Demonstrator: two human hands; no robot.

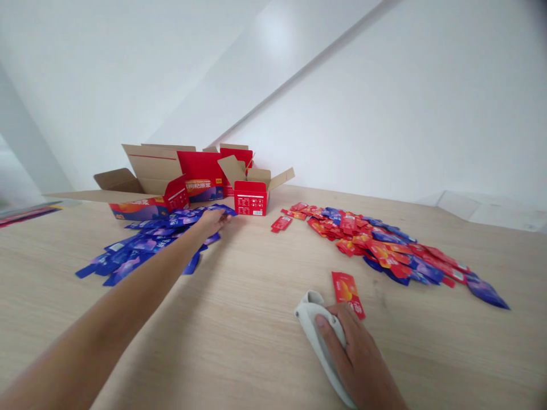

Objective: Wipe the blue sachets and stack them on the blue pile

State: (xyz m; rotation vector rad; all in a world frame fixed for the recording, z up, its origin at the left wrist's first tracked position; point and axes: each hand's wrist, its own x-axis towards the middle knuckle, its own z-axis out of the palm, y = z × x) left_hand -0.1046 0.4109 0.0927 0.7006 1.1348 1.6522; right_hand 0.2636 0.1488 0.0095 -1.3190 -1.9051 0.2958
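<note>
One blue sachet heap [147,242] at nine o'clock appears separated; left hand [213,219] at its far edge, grip undeterminable; white cloth [313,323], five o'clock, clasped by right hand [356,350] beside a red sachet [345,287]; mixed pile [363,234], three o'clock, appears unseparated.

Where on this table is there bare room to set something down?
The widest bare tabletop lies between the blue packets by the left hand and the mixed red-and-blue pile on the right. Another stretch runs nearer than that pile, right of the right hand. The back left is crowded with open boxes.
</note>
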